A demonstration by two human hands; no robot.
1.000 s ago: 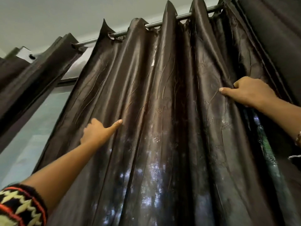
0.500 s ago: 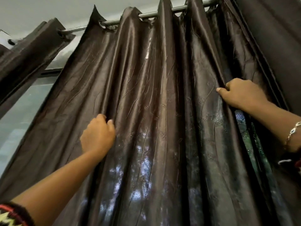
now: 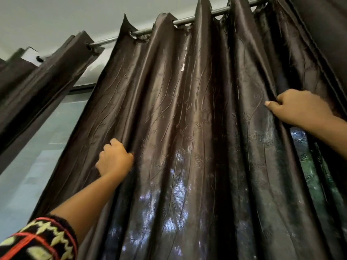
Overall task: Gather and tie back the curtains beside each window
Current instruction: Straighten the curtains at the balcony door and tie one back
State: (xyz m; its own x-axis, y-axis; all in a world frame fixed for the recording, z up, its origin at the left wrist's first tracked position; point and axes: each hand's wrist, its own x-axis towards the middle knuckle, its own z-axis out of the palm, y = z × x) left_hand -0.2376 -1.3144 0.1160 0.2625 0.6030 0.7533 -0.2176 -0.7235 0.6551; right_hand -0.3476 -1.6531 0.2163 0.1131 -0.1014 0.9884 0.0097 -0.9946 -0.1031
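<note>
Pale ceiling up top, a strip of window glass showing on the left, and a metal rod running across with the dark brown curtain hanging off it, filling most of my view. Its pleats run straight up and down from the rod, so the long axis is vertical and whatever gathering comes next has to go sideways, across the folds. From where I'm driving this, the left hand sits lower, near the curtain's free left edge, fingers curled into a pleat and gripping cloth as far as I can tell. The right hand is higher and well over to the right, its thumb and fingers clamped on another fold, with a sliver of green daylight showing just below it. So nearly the whole spread panel lies between the two hands. My guess is the left one has the further trip, sweeping that loose edge rightward to bunch it up. No tie-back visible anywhere yet. Another curtain hangs bunched at far left.
</note>
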